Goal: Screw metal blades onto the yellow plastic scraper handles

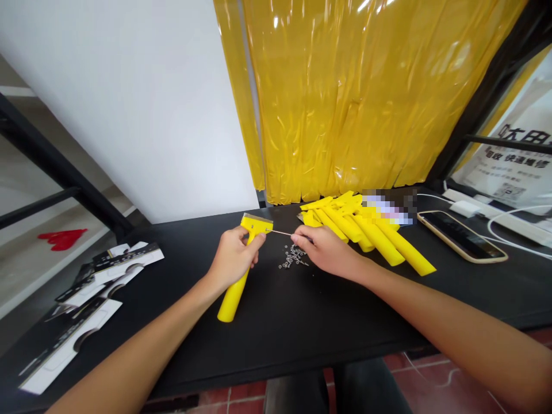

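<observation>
My left hand is closed around a yellow scraper, whose wide head with a thin metal edge points away from me. Pinched in my right hand is a thin screwdriver; its handle is hidden by my fingers. The tip of its shaft meets the right side of the scraper's head, at a small screw. Below the shaft, between my hands, lies a loose heap of small screws and nuts. Right behind my right hand, several more yellow scrapers are piled on the black table.
Black-and-white cardboard sleeves lie scattered at the left. A phone rests at the right, near white cables and a power strip. A white panel and a yellow plastic curtain stand behind the table.
</observation>
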The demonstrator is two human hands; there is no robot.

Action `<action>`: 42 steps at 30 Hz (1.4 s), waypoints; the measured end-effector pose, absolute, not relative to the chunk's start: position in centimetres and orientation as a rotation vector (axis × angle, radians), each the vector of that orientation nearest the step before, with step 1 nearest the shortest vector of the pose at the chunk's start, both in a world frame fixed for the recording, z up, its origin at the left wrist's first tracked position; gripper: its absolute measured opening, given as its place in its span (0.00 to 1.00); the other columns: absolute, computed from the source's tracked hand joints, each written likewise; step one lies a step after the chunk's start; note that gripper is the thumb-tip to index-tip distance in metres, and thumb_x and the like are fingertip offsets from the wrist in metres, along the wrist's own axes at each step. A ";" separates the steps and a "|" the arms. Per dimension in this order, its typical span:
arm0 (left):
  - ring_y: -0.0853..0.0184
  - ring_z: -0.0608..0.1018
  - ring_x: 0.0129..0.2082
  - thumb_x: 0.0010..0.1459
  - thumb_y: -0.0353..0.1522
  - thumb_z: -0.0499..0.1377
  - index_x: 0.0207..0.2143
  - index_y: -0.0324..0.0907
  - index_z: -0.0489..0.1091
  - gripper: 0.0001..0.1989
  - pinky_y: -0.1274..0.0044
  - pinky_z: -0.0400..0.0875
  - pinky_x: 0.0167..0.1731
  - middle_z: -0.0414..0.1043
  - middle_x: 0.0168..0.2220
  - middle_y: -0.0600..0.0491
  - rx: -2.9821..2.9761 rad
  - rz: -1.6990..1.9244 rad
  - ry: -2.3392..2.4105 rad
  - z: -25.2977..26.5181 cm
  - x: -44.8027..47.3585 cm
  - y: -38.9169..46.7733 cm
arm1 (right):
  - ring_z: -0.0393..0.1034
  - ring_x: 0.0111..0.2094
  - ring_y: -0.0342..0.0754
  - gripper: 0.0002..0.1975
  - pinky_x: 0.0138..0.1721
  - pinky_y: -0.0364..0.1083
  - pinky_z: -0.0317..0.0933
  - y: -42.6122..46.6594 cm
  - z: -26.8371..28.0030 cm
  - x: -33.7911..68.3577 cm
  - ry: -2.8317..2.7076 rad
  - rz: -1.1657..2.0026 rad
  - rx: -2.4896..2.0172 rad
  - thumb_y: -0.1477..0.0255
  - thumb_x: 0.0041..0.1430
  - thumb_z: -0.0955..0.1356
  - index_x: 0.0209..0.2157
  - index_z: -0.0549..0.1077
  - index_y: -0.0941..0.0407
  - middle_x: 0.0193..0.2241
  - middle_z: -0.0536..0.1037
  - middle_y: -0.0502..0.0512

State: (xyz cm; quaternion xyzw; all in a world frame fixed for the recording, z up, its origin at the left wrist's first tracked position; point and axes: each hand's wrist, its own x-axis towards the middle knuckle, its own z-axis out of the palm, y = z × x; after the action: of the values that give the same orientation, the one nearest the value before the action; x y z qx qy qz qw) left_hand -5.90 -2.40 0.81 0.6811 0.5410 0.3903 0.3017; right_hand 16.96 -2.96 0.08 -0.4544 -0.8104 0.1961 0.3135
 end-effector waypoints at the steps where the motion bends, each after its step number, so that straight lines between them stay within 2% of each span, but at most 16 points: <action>1: 0.70 0.71 0.13 0.58 0.41 0.61 0.22 0.43 0.62 0.17 0.78 0.64 0.17 0.68 0.15 0.55 1.810 1.044 1.421 0.8 -5.9 -2.4 | 0.65 0.28 0.44 0.16 0.31 0.44 0.55 -2.8 0.1 17.0 -2.106 0.594 -1.169 0.65 0.70 0.60 0.31 0.70 0.55 0.25 0.72 0.49; 5: 0.70 0.71 0.13 0.59 0.40 0.61 0.25 0.42 0.64 0.15 0.79 0.64 0.16 0.68 0.15 0.57 1.805 1.086 1.371 0.8 -5.8 -2.5 | 0.57 0.22 0.41 0.17 0.25 0.43 0.51 -2.5 0.0 17.1 -1.914 0.986 -1.119 0.61 0.68 0.62 0.28 0.70 0.56 0.21 0.64 0.46; 8: 0.70 0.71 0.13 0.59 0.39 0.61 0.26 0.42 0.65 0.14 0.79 0.65 0.16 0.68 0.15 0.58 1.815 1.109 1.357 1.0 -5.8 -2.7 | 0.45 0.17 0.38 0.17 0.19 0.42 0.40 -2.6 -0.1 16.9 -1.653 1.404 -1.083 0.59 0.67 0.63 0.29 0.68 0.56 0.18 0.57 0.42; 11: 0.71 0.71 0.13 0.60 0.38 0.61 0.26 0.42 0.65 0.13 0.79 0.64 0.16 0.68 0.15 0.58 1.833 1.123 1.356 1.1 -5.8 -2.8 | 0.37 0.17 0.37 0.15 0.17 0.41 0.32 -2.8 0.0 16.7 -1.411 1.690 -1.012 0.60 0.65 0.65 0.29 0.66 0.55 0.17 0.51 0.39; 16: 0.71 0.71 0.14 0.60 0.38 0.61 0.26 0.42 0.66 0.12 0.80 0.64 0.15 0.68 0.15 0.58 1.828 1.150 1.345 1.1 -5.8 -2.8 | 0.33 0.18 0.37 0.12 0.16 0.39 0.30 -2.8 0.0 16.7 -1.188 1.934 -0.891 0.65 0.65 0.67 0.30 0.66 0.56 0.17 0.47 0.38; 21: 0.71 0.72 0.15 0.60 0.37 0.61 0.25 0.42 0.66 0.13 0.80 0.64 0.16 0.68 0.16 0.57 1.890 1.164 1.348 1.3 -5.8 -2.9 | 0.31 0.18 0.38 0.13 0.15 0.39 0.30 -2.5 0.1 16.8 -1.007 2.142 -0.876 0.66 0.69 0.62 0.29 0.65 0.56 0.18 0.44 0.38; 24: 0.71 0.73 0.16 0.61 0.37 0.61 0.24 0.42 0.67 0.14 0.80 0.65 0.18 0.68 0.17 0.57 1.943 1.165 1.345 1.2 -5.9 -2.8 | 0.31 0.18 0.39 0.15 0.16 0.40 0.30 -2.6 0.2 16.7 -1.086 2.124 -0.917 0.63 0.70 0.60 0.29 0.64 0.55 0.18 0.43 0.38; 26: 0.71 0.73 0.16 0.61 0.38 0.60 0.24 0.42 0.66 0.15 0.79 0.65 0.19 0.69 0.17 0.57 1.967 1.154 1.357 1.2 -6.0 -2.7 | 0.34 0.17 0.40 0.16 0.17 0.41 0.34 -2.9 0.1 16.5 -1.302 1.908 -1.016 0.60 0.69 0.60 0.30 0.64 0.54 0.18 0.46 0.40; 28: 0.71 0.73 0.16 0.61 0.38 0.60 0.23 0.42 0.66 0.15 0.79 0.65 0.19 0.69 0.17 0.57 1.987 1.116 1.387 1.0 -6.0 -2.5 | 0.46 0.18 0.40 0.16 0.20 0.42 0.42 -3.2 -0.2 16.2 -1.630 1.419 -1.148 0.60 0.69 0.60 0.30 0.67 0.54 0.18 0.56 0.43; 31: 0.71 0.73 0.15 0.61 0.38 0.60 0.24 0.41 0.67 0.15 0.79 0.65 0.19 0.69 0.17 0.57 1.995 1.038 1.434 0.9 -6.0 -2.4 | 0.64 0.27 0.44 0.12 0.29 0.44 0.52 -3.5 -0.8 15.9 -2.001 0.604 -1.252 0.61 0.67 0.63 0.34 0.71 0.54 0.26 0.72 0.50; 33: 0.71 0.73 0.15 0.61 0.38 0.60 0.24 0.41 0.67 0.15 0.79 0.65 0.19 0.68 0.17 0.58 1.982 1.017 1.444 0.8 -5.9 -2.5 | 0.69 0.31 0.47 0.12 0.33 0.45 0.54 -3.5 -1.1 15.9 -2.127 0.370 -1.266 0.63 0.68 0.62 0.38 0.72 0.53 0.29 0.76 0.52; 36: 0.71 0.73 0.15 0.62 0.37 0.60 0.24 0.42 0.66 0.15 0.79 0.65 0.19 0.68 0.17 0.58 1.998 1.041 1.414 0.9 -5.7 -2.7 | 0.71 0.35 0.48 0.14 0.37 0.46 0.56 -3.2 -1.1 16.2 -2.191 0.375 -1.207 0.67 0.71 0.59 0.39 0.74 0.54 0.33 0.78 0.54; 38: 0.72 0.73 0.16 0.62 0.36 0.60 0.24 0.41 0.67 0.14 0.79 0.65 0.18 0.68 0.18 0.58 2.022 1.069 1.375 1.0 -5.7 -2.9 | 0.71 0.35 0.46 0.14 0.38 0.45 0.57 -3.0 -0.9 16.3 -2.122 0.536 -1.131 0.68 0.70 0.59 0.36 0.75 0.54 0.33 0.78 0.53; 40: 0.72 0.73 0.16 0.62 0.35 0.60 0.23 0.41 0.66 0.14 0.80 0.65 0.18 0.67 0.18 0.58 2.034 1.094 1.346 1.2 -5.7 -3.0 | 0.67 0.28 0.43 0.13 0.31 0.43 0.56 -2.9 -0.6 16.2 -1.963 0.843 -1.099 0.68 0.68 0.61 0.34 0.75 0.54 0.26 0.73 0.49; 42: 0.72 0.72 0.16 0.62 0.34 0.60 0.23 0.41 0.66 0.14 0.80 0.65 0.18 0.67 0.18 0.58 2.034 1.111 1.326 1.3 -5.7 -3.1 | 0.54 0.18 0.40 0.12 0.21 0.42 0.48 -3.0 -0.4 16.1 -1.737 1.232 -1.096 0.66 0.67 0.62 0.34 0.74 0.54 0.17 0.62 0.43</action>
State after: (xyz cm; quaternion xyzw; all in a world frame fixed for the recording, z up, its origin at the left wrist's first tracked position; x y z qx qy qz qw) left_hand -5.69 -3.08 1.31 0.7406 0.4830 0.4046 0.2335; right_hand 16.08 -3.03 -0.44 -0.4262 -0.6752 0.4790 0.3647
